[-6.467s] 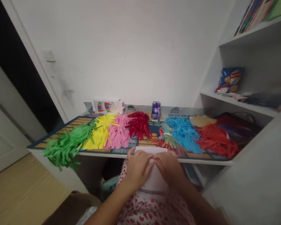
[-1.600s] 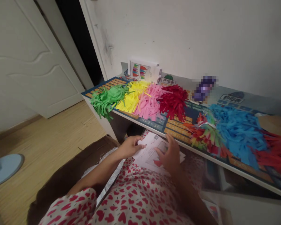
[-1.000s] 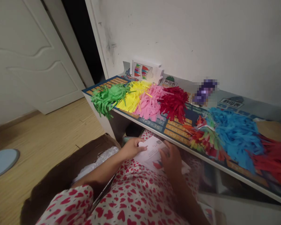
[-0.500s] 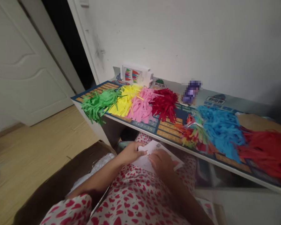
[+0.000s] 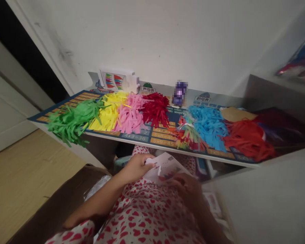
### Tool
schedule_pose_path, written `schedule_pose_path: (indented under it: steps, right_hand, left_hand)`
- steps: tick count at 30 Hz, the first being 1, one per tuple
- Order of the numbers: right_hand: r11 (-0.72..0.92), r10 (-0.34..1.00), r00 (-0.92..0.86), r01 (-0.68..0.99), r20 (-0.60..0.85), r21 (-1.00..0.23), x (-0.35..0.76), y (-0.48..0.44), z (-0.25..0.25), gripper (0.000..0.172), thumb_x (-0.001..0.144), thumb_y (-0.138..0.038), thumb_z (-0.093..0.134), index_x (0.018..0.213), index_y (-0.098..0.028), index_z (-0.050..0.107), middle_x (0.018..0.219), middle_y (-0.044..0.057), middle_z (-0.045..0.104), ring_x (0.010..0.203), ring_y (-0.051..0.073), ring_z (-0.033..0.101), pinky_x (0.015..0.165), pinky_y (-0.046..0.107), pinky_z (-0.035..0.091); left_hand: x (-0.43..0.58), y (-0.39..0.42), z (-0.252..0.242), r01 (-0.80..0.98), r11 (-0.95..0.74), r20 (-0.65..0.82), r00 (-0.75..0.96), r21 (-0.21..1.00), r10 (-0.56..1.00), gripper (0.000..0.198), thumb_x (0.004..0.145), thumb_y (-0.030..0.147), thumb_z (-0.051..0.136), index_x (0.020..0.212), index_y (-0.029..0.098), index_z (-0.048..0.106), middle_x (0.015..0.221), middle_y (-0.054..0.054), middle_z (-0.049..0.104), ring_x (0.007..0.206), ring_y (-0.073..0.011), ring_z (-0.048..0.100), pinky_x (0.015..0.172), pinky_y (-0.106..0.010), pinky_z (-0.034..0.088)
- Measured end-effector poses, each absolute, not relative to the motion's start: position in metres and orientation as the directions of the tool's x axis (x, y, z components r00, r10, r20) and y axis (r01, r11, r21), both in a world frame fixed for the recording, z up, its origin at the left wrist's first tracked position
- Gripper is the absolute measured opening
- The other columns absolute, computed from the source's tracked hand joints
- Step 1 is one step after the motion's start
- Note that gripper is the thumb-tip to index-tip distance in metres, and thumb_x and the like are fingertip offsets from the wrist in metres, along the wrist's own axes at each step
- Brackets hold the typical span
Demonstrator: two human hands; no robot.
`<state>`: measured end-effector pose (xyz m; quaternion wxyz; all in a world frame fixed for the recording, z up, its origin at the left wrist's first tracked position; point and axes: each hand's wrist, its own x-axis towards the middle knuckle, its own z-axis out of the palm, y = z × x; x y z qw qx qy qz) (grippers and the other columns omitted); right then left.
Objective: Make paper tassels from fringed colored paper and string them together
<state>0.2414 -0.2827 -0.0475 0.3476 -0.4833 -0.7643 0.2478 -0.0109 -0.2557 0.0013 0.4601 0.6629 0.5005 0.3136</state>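
A white printed sheet (image 5: 171, 164) lies over my lap, below the desk's front edge. My left hand (image 5: 139, 166) grips its upper left side between thumb and fingers. Across its lower right part rests my right hand (image 5: 184, 186), fingers bent and somewhat blurred; whether they pinch the paper is unclear. On the desk (image 5: 117, 136) are tassel bundles in green (image 5: 75, 118), yellow (image 5: 109, 110), pink (image 5: 130, 113), dark red (image 5: 156, 108), mixed colours (image 5: 189, 135), blue (image 5: 209, 123) and red (image 5: 246, 137).
A stack of white cards (image 5: 119, 80) stands against the wall at the desk's back. Right of it is a pixelated purple item (image 5: 180, 94). A brown box (image 5: 63, 196) with clear plastic (image 5: 99, 185) sits at my left. Dark plastic packaging (image 5: 282, 128) lies far right.
The view has swung to the right, so the desk appears further left. My right hand has slid right and down over the sheet, uncovering more of its print. My left hand keeps its grip.
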Motion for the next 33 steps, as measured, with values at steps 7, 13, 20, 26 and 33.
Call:
schedule_pose_path:
  steps: [7, 13, 20, 26, 33]
  right_hand:
    - [0.655, 0.752, -0.529, 0.532, 0.393, -0.537, 0.166, -0.269, -0.045, 0.045, 0.097, -0.036, 0.042, 0.057, -0.019, 0.054, 0.054, 0.0, 0.058, 0.051, 0.012, 0.05, 0.051, 0.025, 0.031]
    - [0.491, 0.839, -0.526, 0.622, 0.139, -0.61, 0.284, -0.284, -0.068, 0.047, 0.097, -0.043, 0.04, 0.06, -0.023, 0.06, 0.055, 0.0, 0.059, 0.051, 0.016, 0.054, 0.049, 0.025, 0.037]
    - [0.183, 0.967, -0.045, 0.809, 0.251, -0.559, 0.361, -0.301, -0.068, 0.045, 0.09, -0.051, 0.05, 0.124, -0.024, 0.062, 0.113, 0.012, 0.067, 0.093, 0.026, 0.066, 0.078, 0.039, 0.053]
    - [0.662, 0.738, -0.553, 0.485, 0.386, -0.571, 0.26, -0.282, -0.026, 0.089, 0.08, -0.068, 0.061, 0.149, -0.02, 0.032, 0.137, 0.015, 0.053, 0.122, 0.029, 0.053, 0.101, 0.038, 0.044]
    - [0.563, 0.759, -0.624, 0.487, 0.184, -0.668, 0.216, -0.29, -0.043, 0.051, 0.089, -0.041, 0.064, 0.135, -0.023, 0.051, 0.118, 0.009, 0.066, 0.101, 0.024, 0.065, 0.085, 0.031, 0.05]
  left_hand:
    - [0.002, -0.261, 0.011, 0.485, -0.13, 0.0, 0.258, 0.865, 0.966, 0.024, 0.086, 0.032, 0.055, 0.086, 0.016, 0.072, 0.084, -0.003, 0.072, 0.077, -0.018, 0.062, 0.069, -0.023, 0.043]
    - [-0.016, -0.261, 0.017, 0.525, -0.15, 0.018, 0.248, 0.838, 0.969, 0.024, 0.088, 0.033, 0.054, 0.09, 0.016, 0.071, 0.089, -0.003, 0.073, 0.08, -0.0188, 0.064, 0.072, -0.024, 0.045]
    - [-0.016, -0.269, 0.049, 0.497, -0.447, 0.088, 0.591, 0.743, 0.802, 0.02, 0.093, 0.028, 0.05, 0.094, 0.02, 0.068, 0.129, -0.008, 0.064, 0.116, -0.022, 0.061, 0.094, -0.028, 0.046]
    - [-0.008, -0.281, 0.065, 0.42, -0.63, 0.01, 0.827, 0.653, 0.562, 0.021, 0.09, 0.014, 0.046, 0.098, 0.023, 0.063, 0.139, -0.007, 0.056, 0.124, -0.0201, 0.055, 0.103, -0.03, 0.041]
    - [-0.019, -0.286, 0.055, 0.611, -0.532, -0.257, 0.763, 0.586, 0.593, 0.04, 0.086, 0.04, 0.062, 0.121, 0.024, 0.052, 0.117, -0.008, 0.067, 0.101, -0.0219, 0.065, 0.087, -0.029, 0.047]
